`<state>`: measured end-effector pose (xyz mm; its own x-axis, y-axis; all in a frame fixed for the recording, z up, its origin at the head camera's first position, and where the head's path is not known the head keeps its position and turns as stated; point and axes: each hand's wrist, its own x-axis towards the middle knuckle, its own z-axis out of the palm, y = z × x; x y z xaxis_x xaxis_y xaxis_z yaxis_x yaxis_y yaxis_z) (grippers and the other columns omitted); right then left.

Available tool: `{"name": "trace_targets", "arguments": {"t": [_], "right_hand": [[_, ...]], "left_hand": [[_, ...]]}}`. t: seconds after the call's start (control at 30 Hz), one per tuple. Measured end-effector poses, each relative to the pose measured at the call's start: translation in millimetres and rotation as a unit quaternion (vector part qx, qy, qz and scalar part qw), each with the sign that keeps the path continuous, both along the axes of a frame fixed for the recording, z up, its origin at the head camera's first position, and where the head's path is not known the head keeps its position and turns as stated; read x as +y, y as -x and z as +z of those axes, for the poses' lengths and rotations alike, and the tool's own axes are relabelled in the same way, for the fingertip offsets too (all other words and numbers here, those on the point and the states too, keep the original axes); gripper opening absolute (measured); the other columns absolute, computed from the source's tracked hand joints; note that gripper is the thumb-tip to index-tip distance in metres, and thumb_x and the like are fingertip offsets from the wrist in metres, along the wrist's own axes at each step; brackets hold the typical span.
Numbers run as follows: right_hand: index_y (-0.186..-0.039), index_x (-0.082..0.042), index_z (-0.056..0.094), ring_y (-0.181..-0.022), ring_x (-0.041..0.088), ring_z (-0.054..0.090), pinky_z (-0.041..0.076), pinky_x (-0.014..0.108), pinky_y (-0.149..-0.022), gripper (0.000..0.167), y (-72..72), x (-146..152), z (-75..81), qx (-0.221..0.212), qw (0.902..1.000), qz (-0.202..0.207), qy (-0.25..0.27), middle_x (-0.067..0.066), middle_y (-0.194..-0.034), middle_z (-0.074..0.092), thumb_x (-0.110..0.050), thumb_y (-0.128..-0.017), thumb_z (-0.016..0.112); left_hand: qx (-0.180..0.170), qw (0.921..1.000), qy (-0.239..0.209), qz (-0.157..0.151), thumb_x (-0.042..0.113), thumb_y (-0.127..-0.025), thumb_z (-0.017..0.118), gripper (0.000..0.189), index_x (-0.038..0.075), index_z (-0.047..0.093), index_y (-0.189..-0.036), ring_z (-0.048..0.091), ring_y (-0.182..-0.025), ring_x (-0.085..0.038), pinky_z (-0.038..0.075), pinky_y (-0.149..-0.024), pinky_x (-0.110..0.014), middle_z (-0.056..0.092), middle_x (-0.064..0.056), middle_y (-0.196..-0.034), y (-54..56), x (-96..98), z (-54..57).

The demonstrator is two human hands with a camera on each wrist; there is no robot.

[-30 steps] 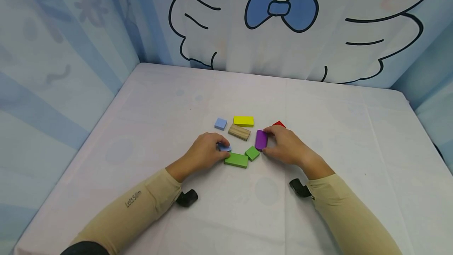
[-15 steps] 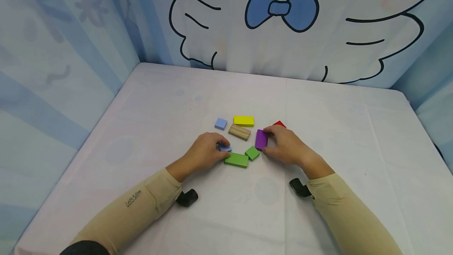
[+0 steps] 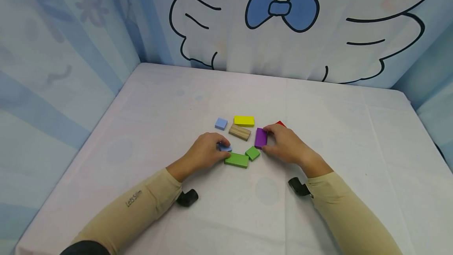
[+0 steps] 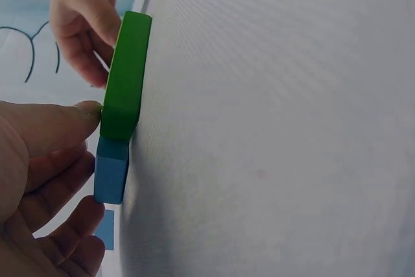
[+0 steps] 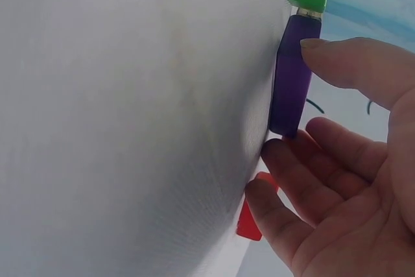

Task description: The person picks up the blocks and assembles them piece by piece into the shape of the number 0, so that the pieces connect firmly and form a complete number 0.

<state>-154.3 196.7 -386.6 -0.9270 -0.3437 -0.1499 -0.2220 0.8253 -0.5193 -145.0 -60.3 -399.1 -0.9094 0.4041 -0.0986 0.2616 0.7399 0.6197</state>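
My left hand (image 3: 203, 152) spans a small blue block (image 3: 225, 148) in the head view, its fingertips at the block's far end. In the left wrist view its thumb touches the end of a long green block (image 4: 125, 76), which adjoins the blue block (image 4: 111, 172). My right hand (image 3: 287, 145) grips a purple block (image 3: 261, 138), thumb at the near end and fingertips at the far end. The right wrist view shows this purple block (image 5: 295, 76) lying flat on the cloth. A small green block (image 3: 253, 153) sits between the long green and purple ones.
Beyond the hands lie a yellow block (image 3: 244, 121), a plain wooden block (image 3: 239, 132) and a second small blue block (image 3: 221, 124). A red block (image 3: 280, 123) is partly hidden behind my right hand. A white cloth (image 3: 159, 101) covers the table; curtains hang around it.
My right hand has slid the purple block slightly away from me, widening its gap from the small green block. The left hand and the other blocks have stayed put.
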Motion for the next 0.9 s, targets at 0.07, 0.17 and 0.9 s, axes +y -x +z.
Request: {"name": "trace_targets", "arguments": {"t": [0.07, 0.17, 0.9], "right_hand": [[-0.138, 0.011, 0.048, -0.126, 0.039, 0.051, 0.038, 0.052, -0.108, 0.057, 0.4, -0.2, -0.5, 0.001, 1.0, 0.0, -0.001, 0.026, -0.136, 0.054, -0.015, -0.091, 0.069], [-0.138, 0.011, 0.048, -0.126, 0.039, 0.051, 0.037, 0.053, -0.108, 0.057, 1.1, -0.6, -1.1, 0.0, 1.0, 0.001, -0.003, 0.026, -0.136, 0.053, -0.015, -0.091, 0.069], [-0.138, 0.01, 0.048, -0.128, 0.039, 0.049, 0.037, 0.052, -0.109, 0.058, 2.2, -4.0, -1.1, 0.007, 1.0, 0.0, -0.002, 0.025, -0.137, 0.052, -0.015, -0.091, 0.07]], "left_hand": [[-0.001, 1.0, 0.0, 0.0, 0.019, -0.086, 0.082, 0.024, 0.009, 0.075, -0.106, 0.06, -0.101, -0.02, 0.048, -0.091, -0.038, 0.07, -0.001, -0.105, 0.0, 0.0, -0.2], [-0.002, 1.0, 0.0, 0.0, 0.019, -0.086, 0.081, 0.023, 0.009, 0.075, -0.106, 0.06, -0.102, -0.02, 0.048, -0.092, -0.038, 0.07, -0.001, -0.105, -0.2, -0.2, -0.6], [-0.003, 1.0, -0.002, 0.002, 0.019, -0.086, 0.082, 0.023, 0.009, 0.074, -0.106, 0.06, -0.099, -0.019, 0.048, -0.09, -0.037, 0.07, -0.001, -0.104, -0.1, 0.3, -1.0]]}}
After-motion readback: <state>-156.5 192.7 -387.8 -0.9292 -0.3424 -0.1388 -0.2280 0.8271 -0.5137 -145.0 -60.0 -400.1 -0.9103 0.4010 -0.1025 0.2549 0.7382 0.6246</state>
